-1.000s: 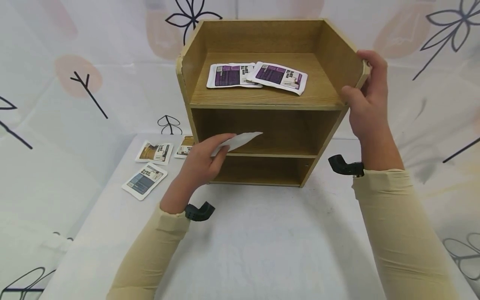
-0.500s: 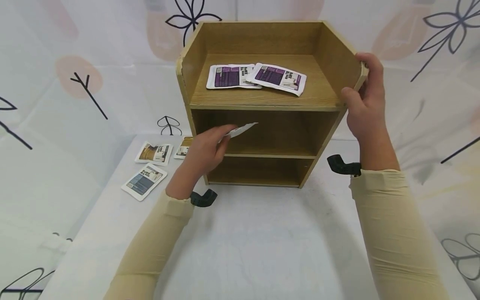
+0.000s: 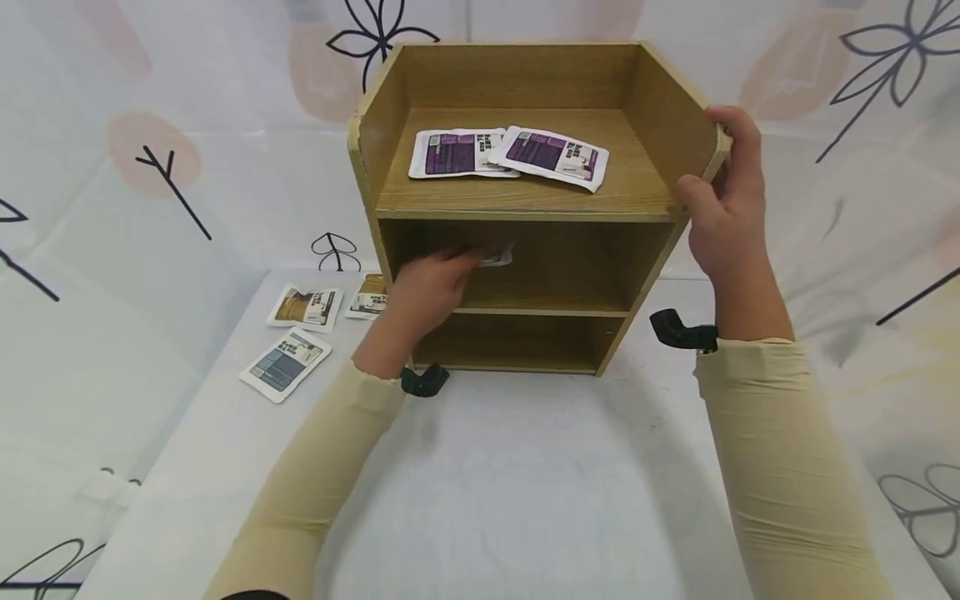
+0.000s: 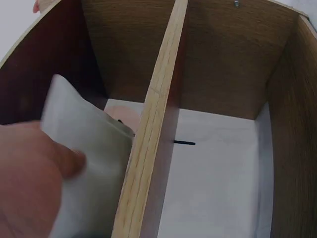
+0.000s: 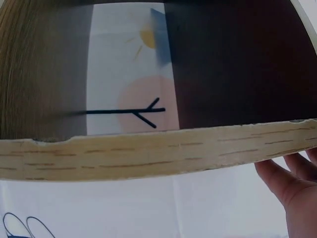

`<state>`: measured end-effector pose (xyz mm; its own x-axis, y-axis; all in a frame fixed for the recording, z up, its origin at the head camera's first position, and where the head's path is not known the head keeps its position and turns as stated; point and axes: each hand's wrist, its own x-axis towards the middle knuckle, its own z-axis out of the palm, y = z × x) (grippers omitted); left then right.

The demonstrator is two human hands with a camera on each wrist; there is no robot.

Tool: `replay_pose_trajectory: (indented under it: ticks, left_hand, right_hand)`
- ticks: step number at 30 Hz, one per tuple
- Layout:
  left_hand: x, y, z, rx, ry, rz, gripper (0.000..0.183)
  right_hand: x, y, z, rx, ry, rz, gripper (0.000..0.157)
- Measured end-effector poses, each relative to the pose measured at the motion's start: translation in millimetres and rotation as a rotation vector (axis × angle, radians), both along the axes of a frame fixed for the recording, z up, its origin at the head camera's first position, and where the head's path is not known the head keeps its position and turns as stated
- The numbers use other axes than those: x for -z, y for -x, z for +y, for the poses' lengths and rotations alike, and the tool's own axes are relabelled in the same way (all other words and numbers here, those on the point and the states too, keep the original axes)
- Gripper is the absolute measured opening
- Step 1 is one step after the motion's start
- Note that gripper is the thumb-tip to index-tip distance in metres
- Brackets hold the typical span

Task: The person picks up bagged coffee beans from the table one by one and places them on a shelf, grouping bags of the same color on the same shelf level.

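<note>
A small wooden shelf unit [image 3: 517, 77] stands at the back of the table, with an upper tray and two compartments below it. My left hand [image 3: 429, 290] reaches into the middle compartment and holds a flat pouch [image 3: 498, 255]. In the left wrist view the thumb lies across the pouch's pale, plain side [image 4: 94, 148], beside the edge of the dividing board [image 4: 151, 124]. My right hand [image 3: 727, 212] grips the front edge of the right side panel near the top. Two purple-and-white pouches [image 3: 553, 158] lie overlapping in the upper tray.
Left of the unit, a blue-and-white pouch [image 3: 285, 365] and two brown-and-white pouches [image 3: 306, 307] lie on the white table [image 3: 540, 483]. The unit's left side partly hides one brown pouch. A patterned cloth [image 3: 247, 75] hangs behind.
My left hand has moved up and deeper into the middle compartment, taking the pouch with it. The right hand keeps its grip on the side panel.
</note>
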<state>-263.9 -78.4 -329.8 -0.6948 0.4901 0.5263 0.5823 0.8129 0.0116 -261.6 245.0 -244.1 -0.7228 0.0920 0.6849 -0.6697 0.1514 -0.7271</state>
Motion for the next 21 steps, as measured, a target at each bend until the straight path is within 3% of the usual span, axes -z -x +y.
replay_pose_trajectory:
  ticks: [6, 10, 14, 21]
  left_hand:
    - [-4.7, 4.2, 7, -0.074, 0.110, -0.158, 0.035]
    - [-3.7, 8.7, 7, -0.085, 0.135, -0.199, 0.037]
    - [-1.4, 14.7, 7, -0.067, 0.118, -0.243, 0.041]
    - [-1.6, 21.1, 8, -0.081, 0.078, -0.393, 0.046]
  right_hand:
    - [-1.3, -1.1, 1, 0.040, -0.065, -0.002, 0.058]
    - [-2.9, -2.5, 0, 0.050, -0.077, -0.013, 0.058]
    - [-3.6, -4.1, -1, 0.055, -0.075, -0.031, 0.058]
    - [-2.8, -4.1, -2, 0.073, -0.103, -0.030, 0.058]
